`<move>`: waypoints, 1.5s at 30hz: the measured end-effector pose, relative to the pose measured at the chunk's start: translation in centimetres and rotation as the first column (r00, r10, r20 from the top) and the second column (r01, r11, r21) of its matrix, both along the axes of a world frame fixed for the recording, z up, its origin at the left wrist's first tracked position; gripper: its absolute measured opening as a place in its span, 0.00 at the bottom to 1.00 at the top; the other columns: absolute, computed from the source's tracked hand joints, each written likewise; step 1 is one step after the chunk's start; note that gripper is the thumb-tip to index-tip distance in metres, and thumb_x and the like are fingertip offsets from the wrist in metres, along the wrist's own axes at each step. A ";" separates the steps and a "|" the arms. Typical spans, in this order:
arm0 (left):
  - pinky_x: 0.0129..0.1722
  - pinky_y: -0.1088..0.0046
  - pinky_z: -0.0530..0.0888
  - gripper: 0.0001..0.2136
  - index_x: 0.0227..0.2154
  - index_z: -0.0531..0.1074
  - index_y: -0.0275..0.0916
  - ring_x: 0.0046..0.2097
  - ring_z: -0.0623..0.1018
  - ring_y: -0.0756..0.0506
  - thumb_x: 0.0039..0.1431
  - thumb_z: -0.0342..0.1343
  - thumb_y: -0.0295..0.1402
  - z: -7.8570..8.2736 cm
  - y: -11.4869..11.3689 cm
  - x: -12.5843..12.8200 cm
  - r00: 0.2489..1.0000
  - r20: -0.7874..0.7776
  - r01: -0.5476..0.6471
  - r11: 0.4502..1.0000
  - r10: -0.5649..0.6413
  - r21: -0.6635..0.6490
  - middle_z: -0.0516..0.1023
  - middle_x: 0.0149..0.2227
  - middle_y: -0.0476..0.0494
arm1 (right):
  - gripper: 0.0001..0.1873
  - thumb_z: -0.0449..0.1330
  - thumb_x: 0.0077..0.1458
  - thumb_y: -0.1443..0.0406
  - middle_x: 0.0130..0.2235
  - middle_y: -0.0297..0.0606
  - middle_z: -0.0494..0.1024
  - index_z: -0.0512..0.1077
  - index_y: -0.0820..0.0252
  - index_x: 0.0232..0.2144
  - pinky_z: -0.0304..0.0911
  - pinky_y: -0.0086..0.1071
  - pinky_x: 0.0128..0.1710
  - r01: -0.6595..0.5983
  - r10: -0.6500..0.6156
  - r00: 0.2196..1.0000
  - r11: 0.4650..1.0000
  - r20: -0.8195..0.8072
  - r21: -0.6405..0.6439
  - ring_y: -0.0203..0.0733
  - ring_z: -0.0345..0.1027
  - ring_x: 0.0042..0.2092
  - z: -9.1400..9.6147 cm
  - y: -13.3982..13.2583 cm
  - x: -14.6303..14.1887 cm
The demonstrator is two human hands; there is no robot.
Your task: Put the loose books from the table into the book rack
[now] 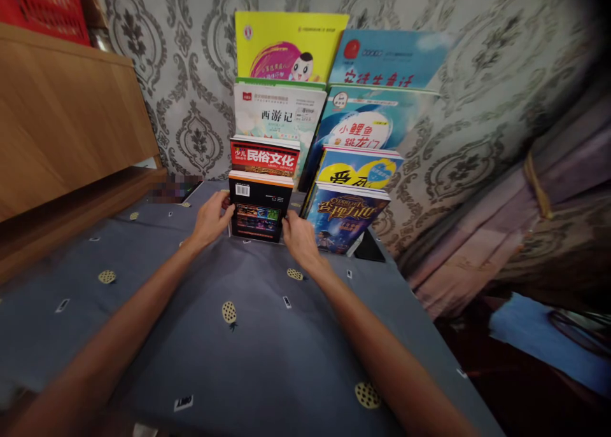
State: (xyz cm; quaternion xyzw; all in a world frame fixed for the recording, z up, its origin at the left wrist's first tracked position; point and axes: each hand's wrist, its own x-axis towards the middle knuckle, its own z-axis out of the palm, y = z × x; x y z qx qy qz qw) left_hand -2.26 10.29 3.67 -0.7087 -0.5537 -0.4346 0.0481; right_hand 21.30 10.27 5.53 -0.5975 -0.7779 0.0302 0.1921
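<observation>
A black-covered book [258, 209] with a barcode stands upright at the front of the left row. My left hand [210, 219] grips its left edge, and my right hand [300, 236] grips its right edge low down. Some fingertips are hidden behind it. Rising in steps behind are a red book [265, 156], a pale book [277, 116] and a tall yellow book [291, 42]. In the row to the right stand a dark blue book [344, 221], a yellow and blue book [358, 168], a teal book [372, 122] and a blue book [391, 55].
The table wears a grey-blue cloth [258, 354] with pineapple prints. Patterned wallpaper [191, 106] rises behind the books. A wooden cabinet [71, 106] with a red basket [45, 7] on top is at left. A pinkish curtain [477, 246] hangs at right. A dark flat object [370, 247] lies beside the right row.
</observation>
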 end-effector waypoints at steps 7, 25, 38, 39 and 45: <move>0.38 0.68 0.74 0.13 0.46 0.68 0.37 0.42 0.75 0.43 0.61 0.48 0.35 0.3 -0.1 -0.1 0.999 0.023 0.023 1.000 -0.023 -0.013 0.75 0.40 0.41 | 0.17 0.48 0.68 0.70 0.47 0.50 0.82 0.68 0.67 0.55 0.66 0.33 0.46 -0.055 0.055 0.996 0.998 -0.077 0.003 0.48 0.76 0.50 -0.1 -0.5 0.5; 0.55 0.48 0.68 0.19 0.52 0.68 0.30 0.60 0.67 0.28 0.61 0.48 0.33 -5.4 2.8 -10.7 0.828 -0.249 -0.559 0.769 0.502 -0.310 0.69 0.57 0.21 | 0.18 0.48 0.65 0.71 0.47 0.45 0.78 0.72 0.59 0.52 0.72 0.43 0.52 -0.531 0.553 0.808 0.833 -0.203 0.154 0.46 0.74 0.50 -7.6 -6.8 2.3; 0.47 0.56 0.74 0.13 0.43 0.76 0.32 0.52 0.77 0.30 0.64 0.52 0.36 -2.6 8.8 -17.2 0.743 -0.586 -0.638 0.607 0.323 -0.474 0.78 0.49 0.25 | 0.16 0.50 0.65 0.73 0.48 0.44 0.80 0.75 0.58 0.48 0.73 0.39 0.51 -0.535 0.567 0.798 0.822 -0.204 0.195 0.44 0.76 0.50 -8.0 -6.2 2.5; 0.48 0.56 0.75 0.12 0.44 0.75 0.33 0.52 0.78 0.32 0.65 0.54 0.35 -2.4 9.2 -17.4 0.735 -0.609 -0.640 0.599 0.297 -0.481 0.78 0.49 0.28 | 0.16 0.51 0.64 0.73 0.48 0.44 0.80 0.75 0.58 0.48 0.73 0.39 0.51 -0.533 0.566 0.798 0.823 -0.208 0.196 0.44 0.76 0.50 -8.1 -6.2 2.5; 0.49 0.56 0.77 0.19 0.55 0.69 0.38 0.51 0.76 0.42 0.65 0.57 0.40 -2.1 10.3 -16.9 0.698 -0.698 -0.632 0.599 0.162 -0.493 0.73 0.54 0.39 | 0.17 0.50 0.64 0.73 0.49 0.44 0.80 0.75 0.58 0.47 0.74 0.39 0.51 -0.537 0.570 0.793 0.821 -0.216 0.193 0.44 0.76 0.50 -8.1 -6.2 2.6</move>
